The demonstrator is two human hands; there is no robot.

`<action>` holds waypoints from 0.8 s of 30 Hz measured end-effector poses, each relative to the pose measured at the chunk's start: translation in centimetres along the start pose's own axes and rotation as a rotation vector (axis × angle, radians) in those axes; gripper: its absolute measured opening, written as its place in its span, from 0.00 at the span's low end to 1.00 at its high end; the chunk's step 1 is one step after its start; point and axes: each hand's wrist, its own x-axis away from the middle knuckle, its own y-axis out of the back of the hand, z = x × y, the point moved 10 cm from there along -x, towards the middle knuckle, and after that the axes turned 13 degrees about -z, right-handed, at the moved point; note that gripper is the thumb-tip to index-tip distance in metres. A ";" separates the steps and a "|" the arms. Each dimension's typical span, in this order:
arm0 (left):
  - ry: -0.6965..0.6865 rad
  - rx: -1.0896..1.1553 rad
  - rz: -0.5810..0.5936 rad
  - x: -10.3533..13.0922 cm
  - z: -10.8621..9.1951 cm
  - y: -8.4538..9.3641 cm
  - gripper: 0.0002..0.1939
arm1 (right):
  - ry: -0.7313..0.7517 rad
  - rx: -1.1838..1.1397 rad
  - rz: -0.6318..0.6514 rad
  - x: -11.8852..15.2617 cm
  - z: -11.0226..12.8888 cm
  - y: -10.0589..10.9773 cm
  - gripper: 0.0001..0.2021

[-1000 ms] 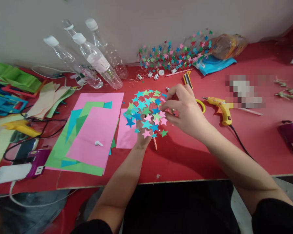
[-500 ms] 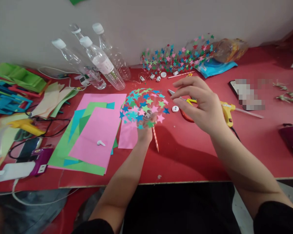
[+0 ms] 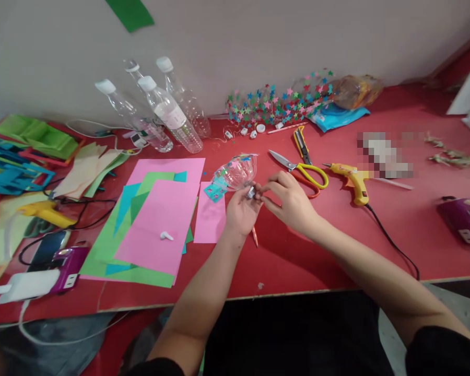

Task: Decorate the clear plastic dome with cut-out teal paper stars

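A clear cut-off plastic bottle top (image 3: 241, 174) with colourful star stickers is tilted just beyond my left hand (image 3: 241, 211). My left fingers are closed around its narrow end, where a small grey-white piece (image 3: 251, 192) shows. From the right, my right hand (image 3: 292, 203) meets it with thumb and fingertips pinched; what lies between them is too small to make out. A blue piece with star marks (image 3: 216, 189) touches the left side of the bottle top. Below my hands a red-and-white striped stick (image 3: 255, 237) pokes out.
Scissors (image 3: 297, 167), a box cutter (image 3: 301, 145) and a yellow glue gun (image 3: 350, 180) lie to the right. Coloured paper (image 3: 156, 224) with a white earbud (image 3: 166, 236) lies left. Behind stand clear bottles (image 3: 176, 117) and a star-covered bottle (image 3: 278, 104).
The bottle top has been turned, so its starred dome no longer faces me. My right hand has come down and left to meet my left hand. The camera view has shifted slightly.
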 end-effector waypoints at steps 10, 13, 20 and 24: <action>-0.032 -0.060 0.075 -0.3 -0.6 -0.6 0.04 | 0.110 0.009 -0.074 2.4 -0.2 0.1 0.09; -0.186 -0.100 0.077 -0.7 -2.5 -0.4 0.04 | 0.023 0.085 -0.019 2.4 -2.3 -0.5 0.09; -0.225 -0.189 0.111 -0.5 -2.1 -1.1 0.05 | -0.196 0.267 0.161 3.6 -5.6 -2.4 0.13; -0.221 -0.184 0.088 -0.3 -2.0 -1.4 0.07 | -0.188 0.281 0.150 2.8 -5.9 -1.6 0.17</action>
